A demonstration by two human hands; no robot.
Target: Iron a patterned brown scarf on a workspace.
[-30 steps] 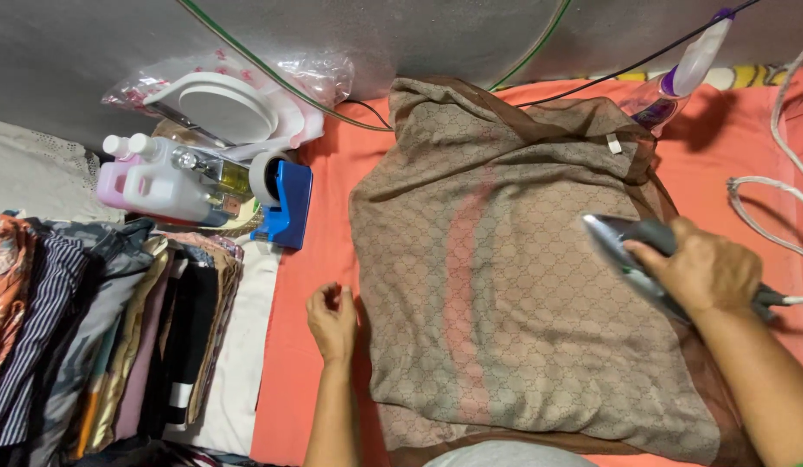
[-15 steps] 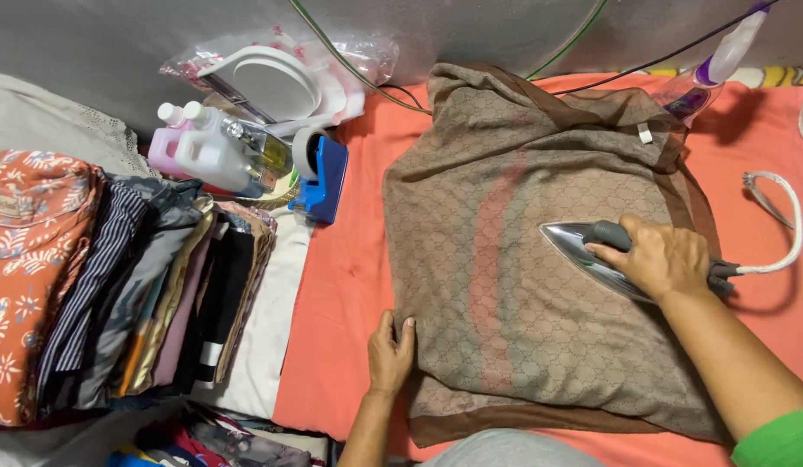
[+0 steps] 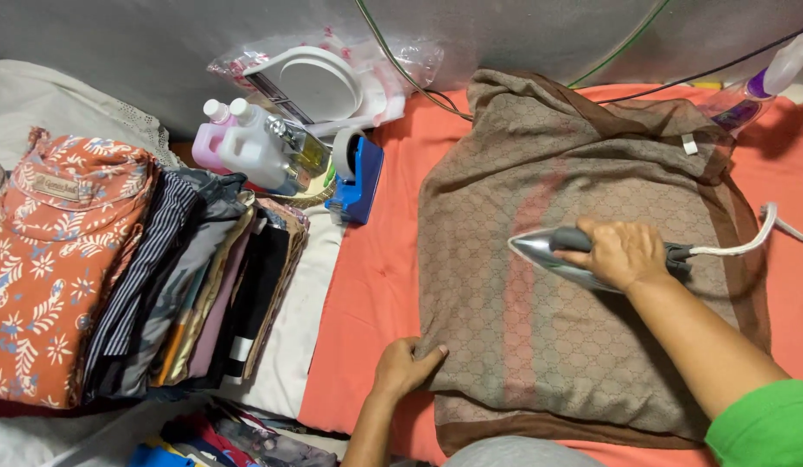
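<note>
Right hand (image 3: 624, 252), fingers wrapped around the iron (image 3: 557, 253), tip pointing toward the surface's left edge; left hand (image 3: 403, 367), fingers loosely curled, pins the brown cloth (image 3: 540, 337) near its front-left corner.

A clear plastic bag (image 3: 367, 73) with red marks lay at the far edge; a small white label (image 3: 689, 144) sat on the brown cloth (image 3: 548, 320).

We can't see most of the iron's handle (image 3: 583, 242), since our right hand (image 3: 622, 252) covers it. The brown cloth (image 3: 574, 285) runs off the frame at 6 o'clock, the spray bottle (image 3: 777, 73) gets clipped at 2 o'clock, and whatever's inside the plastic bag (image 3: 332, 82) at 11 o'clock is too crinkly to make out.
</note>
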